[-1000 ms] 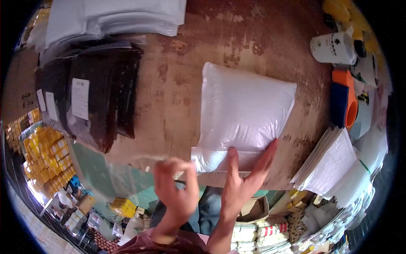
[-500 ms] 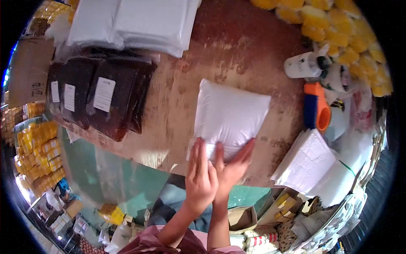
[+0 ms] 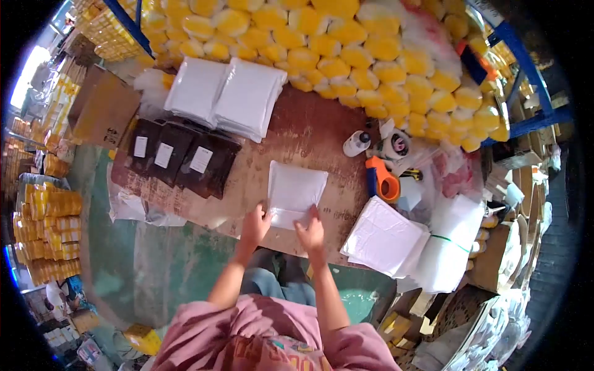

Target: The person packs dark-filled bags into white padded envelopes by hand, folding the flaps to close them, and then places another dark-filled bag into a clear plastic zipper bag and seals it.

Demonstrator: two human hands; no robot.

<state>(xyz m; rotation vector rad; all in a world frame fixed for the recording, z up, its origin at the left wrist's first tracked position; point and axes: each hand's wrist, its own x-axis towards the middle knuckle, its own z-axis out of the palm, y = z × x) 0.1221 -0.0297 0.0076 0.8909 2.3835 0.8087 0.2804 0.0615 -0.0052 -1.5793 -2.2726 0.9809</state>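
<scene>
A white plastic mailing bag [image 3: 298, 185] lies on the wooden table in front of me, its folded flap toward my body. My left hand [image 3: 255, 226] is curled at its lower left corner, thumb against the edge. At the lower right corner my right hand [image 3: 310, 232] pinches the edge between thumb and fingers. What is inside the bag is hidden. To the right rests a stack of flat white bags [image 3: 385, 238], next to a white roll [image 3: 448, 247] tied with a green band.
Dark labelled packages [image 3: 207, 170] and white packed bags [image 3: 247, 99] occupy the table's left side. An orange and blue tape dispenser [image 3: 387, 182] and a white bottle [image 3: 357, 143] stand at right. Yellow-and-white bundles [image 3: 346, 55] are piled along the back. A cardboard box [image 3: 102, 111] is at far left.
My hands were crossed together, pressing on the bag's lower edge; now they are apart at its two lower corners. The view has pulled back, showing more of the back pile.
</scene>
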